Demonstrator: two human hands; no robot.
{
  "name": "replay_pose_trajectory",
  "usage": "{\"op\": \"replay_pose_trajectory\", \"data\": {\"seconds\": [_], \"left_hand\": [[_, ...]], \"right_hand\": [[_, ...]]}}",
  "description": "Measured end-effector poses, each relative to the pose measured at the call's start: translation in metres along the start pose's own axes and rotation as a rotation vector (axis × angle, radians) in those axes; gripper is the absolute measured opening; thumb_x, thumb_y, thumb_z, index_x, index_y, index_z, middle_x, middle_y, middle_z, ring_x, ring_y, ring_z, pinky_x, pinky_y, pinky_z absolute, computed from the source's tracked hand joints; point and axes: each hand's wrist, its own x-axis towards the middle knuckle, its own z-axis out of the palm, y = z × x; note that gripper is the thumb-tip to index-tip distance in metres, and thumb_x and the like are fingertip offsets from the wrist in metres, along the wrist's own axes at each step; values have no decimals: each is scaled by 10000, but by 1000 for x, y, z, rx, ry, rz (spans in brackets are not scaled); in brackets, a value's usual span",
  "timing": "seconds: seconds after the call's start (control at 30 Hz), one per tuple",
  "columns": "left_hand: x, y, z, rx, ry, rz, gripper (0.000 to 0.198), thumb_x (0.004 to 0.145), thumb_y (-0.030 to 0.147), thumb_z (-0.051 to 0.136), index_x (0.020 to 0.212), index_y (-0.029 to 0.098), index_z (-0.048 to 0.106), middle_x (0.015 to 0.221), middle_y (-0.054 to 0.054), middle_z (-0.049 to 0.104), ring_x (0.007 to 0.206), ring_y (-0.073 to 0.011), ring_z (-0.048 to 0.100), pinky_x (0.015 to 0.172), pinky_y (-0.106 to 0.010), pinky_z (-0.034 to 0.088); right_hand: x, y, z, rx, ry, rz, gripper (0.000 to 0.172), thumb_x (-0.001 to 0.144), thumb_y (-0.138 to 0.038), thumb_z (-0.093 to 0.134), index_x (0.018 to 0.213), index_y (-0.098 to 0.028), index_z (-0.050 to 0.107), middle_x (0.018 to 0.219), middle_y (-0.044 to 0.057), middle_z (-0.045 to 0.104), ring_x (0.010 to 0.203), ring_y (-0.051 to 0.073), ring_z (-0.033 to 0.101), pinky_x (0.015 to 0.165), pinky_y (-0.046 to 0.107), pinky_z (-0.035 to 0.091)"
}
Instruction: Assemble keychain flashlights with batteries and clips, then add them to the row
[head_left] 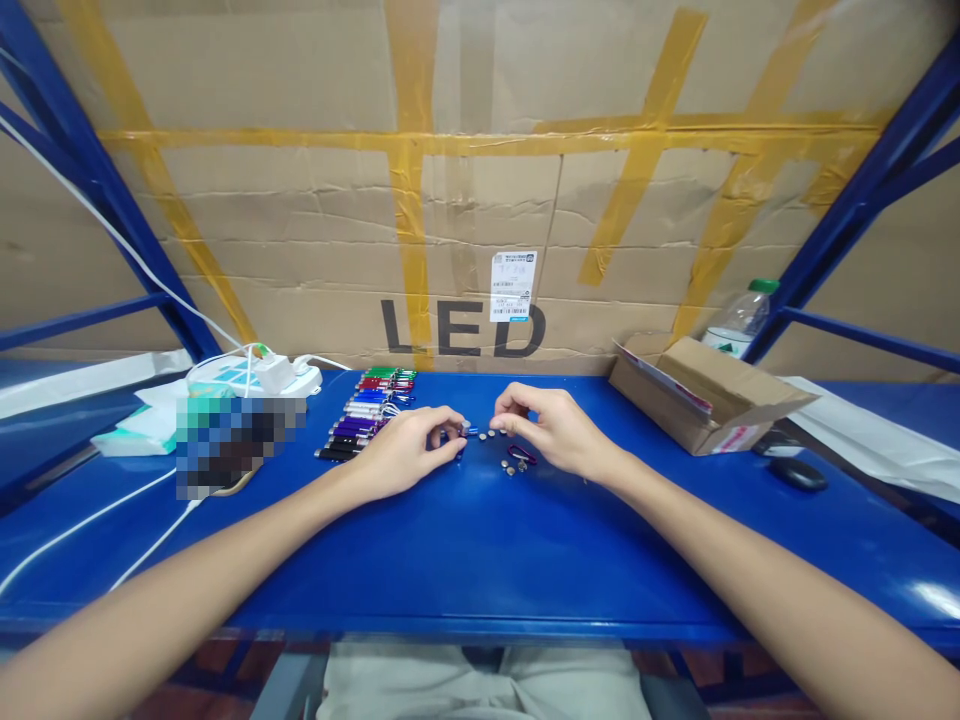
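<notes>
My left hand [411, 450] is closed in a pinch at the middle of the blue table, its thumb and fingers around a small blue-and-silver piece [472, 431] that is mostly hidden. To its right, my right hand [553, 428] also pinches; whatever its fingertips hold is too small to make out. Small round silver button cells [483, 437] lie between the hands, and several more cells [510, 469] rest nearer to me. Beside them is a purple carabiner clip [522, 455]. Left of my left hand, slim metallic pen-like tubes [364, 424] lie in rows sorted by colour, from green to black.
At the left are a white power strip [304, 378] with cables, a tissue pack [135, 430] and a blurred-out object [232, 445]. An open cardboard box [705, 395], a black mouse [798, 474] and a green-capped bottle [741, 318] are at the right. A large carton [337, 250] stands behind.
</notes>
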Motion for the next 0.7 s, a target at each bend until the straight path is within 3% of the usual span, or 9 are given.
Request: {"op": "replay_pose_trajectory", "data": {"seconds": [0.4, 0.7], "left_hand": [[-1, -1, 0, -16, -6, -7, 225, 1009, 381, 663, 1151, 219, 729, 910, -14, 747, 776, -186, 666, 719, -291, 467], [0, -3, 0, -11, -8, -1, 244, 1015, 391, 662, 1173, 219, 731, 926, -18, 750, 780, -186, 669, 724, -293, 473]], "right_hand": [[2, 14, 0, -177, 16, -184, 303, 1144, -326, 452, 920, -218, 624, 899, 52, 676, 841, 204, 624, 802, 307, 463], [1, 18, 1, -150, 27, -189, 150, 1110, -222, 481, 1070, -228, 625, 1040, 68, 701, 937, 211, 652, 844, 318, 481]]}}
